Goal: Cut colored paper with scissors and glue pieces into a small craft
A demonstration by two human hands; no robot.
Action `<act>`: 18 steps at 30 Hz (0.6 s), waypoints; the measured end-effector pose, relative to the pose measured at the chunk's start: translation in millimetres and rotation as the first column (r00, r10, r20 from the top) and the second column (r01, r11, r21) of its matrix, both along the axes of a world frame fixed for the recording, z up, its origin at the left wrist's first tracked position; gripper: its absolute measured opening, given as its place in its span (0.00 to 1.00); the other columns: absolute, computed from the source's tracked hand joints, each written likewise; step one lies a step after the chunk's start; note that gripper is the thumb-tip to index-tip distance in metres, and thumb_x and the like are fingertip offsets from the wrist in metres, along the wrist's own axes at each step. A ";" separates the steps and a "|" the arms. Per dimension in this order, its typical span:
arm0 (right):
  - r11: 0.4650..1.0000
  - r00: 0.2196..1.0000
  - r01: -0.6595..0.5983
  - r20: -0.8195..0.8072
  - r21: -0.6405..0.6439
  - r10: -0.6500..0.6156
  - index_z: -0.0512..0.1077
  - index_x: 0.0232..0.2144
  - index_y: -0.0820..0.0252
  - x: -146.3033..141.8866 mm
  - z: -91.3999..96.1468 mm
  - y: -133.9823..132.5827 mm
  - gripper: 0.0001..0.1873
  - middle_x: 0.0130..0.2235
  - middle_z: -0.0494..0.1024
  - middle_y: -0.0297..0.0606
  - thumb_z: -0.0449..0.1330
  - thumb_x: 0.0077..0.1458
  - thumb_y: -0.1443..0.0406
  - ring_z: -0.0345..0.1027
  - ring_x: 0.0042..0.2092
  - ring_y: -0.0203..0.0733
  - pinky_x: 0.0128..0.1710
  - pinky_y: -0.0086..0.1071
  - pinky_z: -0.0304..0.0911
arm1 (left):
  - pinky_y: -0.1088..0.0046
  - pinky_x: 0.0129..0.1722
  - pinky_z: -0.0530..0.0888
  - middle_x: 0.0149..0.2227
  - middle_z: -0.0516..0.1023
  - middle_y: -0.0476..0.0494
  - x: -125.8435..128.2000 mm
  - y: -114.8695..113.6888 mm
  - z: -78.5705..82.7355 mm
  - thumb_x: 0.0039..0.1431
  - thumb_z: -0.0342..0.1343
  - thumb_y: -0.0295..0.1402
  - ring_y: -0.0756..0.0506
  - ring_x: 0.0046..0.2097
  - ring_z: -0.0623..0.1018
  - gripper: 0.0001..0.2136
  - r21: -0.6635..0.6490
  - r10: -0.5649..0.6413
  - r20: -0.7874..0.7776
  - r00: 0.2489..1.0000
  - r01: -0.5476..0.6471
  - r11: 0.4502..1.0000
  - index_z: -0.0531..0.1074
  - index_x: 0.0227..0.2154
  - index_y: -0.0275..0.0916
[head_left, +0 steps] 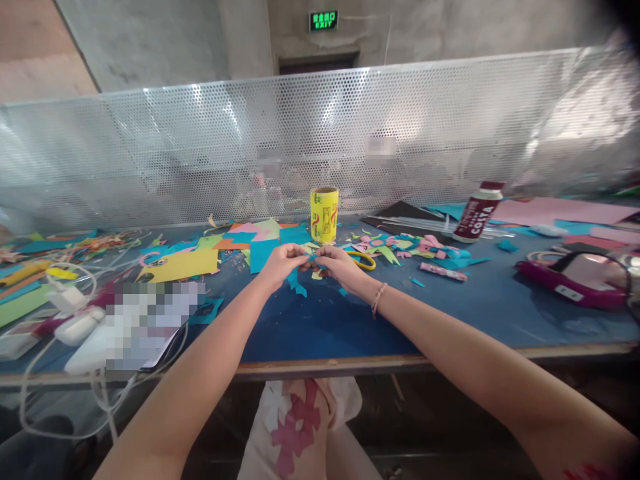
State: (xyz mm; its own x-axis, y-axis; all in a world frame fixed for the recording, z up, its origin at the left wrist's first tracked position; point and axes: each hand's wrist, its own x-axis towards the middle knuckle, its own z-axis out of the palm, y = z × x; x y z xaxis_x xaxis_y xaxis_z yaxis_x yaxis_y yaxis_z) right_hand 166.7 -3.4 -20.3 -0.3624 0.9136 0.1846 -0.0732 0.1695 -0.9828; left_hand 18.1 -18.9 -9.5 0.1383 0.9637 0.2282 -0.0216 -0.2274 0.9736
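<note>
My left hand (283,262) and my right hand (339,265) meet over the middle of the blue table (350,320). Both hands have their fingers pinched together on a small piece of coloured paper (311,260), blue and yellowish, held between them just above the tabletop. A loose blue paper scrap (299,285) lies right below my left hand. Yellow-handled scissors (363,260) lie just behind my right hand. A yellow roll of tape (324,214) stands upright behind the hands.
Cut paper scraps (240,243) in yellow, blue, pink and orange litter the table. A dark red bottle (477,212) leans at the right, a pink device (575,277) lies further right, white chargers and cables (75,313) at the left. A perforated metal screen (320,140) closes off the back.
</note>
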 end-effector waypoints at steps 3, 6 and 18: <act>1.000 1.000 0.012 0.017 -0.005 -0.011 0.62 0.23 0.61 0.1 0.8 -0.3 0.04 0.22 0.66 0.29 0.56 0.40 0.67 0.63 0.25 0.31 0.22 0.24 0.57 | 0.73 0.28 0.69 0.22 0.70 0.48 0.0 0.1 -0.3 0.42 0.58 0.28 0.52 0.25 0.72 0.07 0.012 -0.019 -0.007 1.000 0.019 1.000 0.65 0.25 0.32; 1.000 0.999 0.020 0.051 0.004 -0.020 0.62 0.22 0.61 -0.2 0.7 -0.2 0.03 0.21 0.66 0.30 0.55 0.41 0.67 0.63 0.25 0.31 0.21 0.23 0.57 | 0.74 0.28 0.68 0.22 0.70 0.48 0.6 0.1 -0.7 0.42 0.58 0.28 0.52 0.25 0.72 0.07 0.019 -0.025 -0.015 1.000 0.025 1.000 0.65 0.25 0.33; 0.688 0.604 0.193 0.468 0.700 -0.645 0.65 0.34 0.61 37.7 14.9 17.2 0.13 0.36 0.70 0.44 0.50 0.50 0.58 0.62 0.42 0.44 0.43 0.37 0.57 | 0.78 0.20 0.62 0.19 0.70 0.49 -14.6 12.8 -2.2 0.39 0.57 0.26 0.52 0.22 0.71 0.06 -0.101 0.281 0.034 0.959 -0.276 0.956 0.66 0.22 0.35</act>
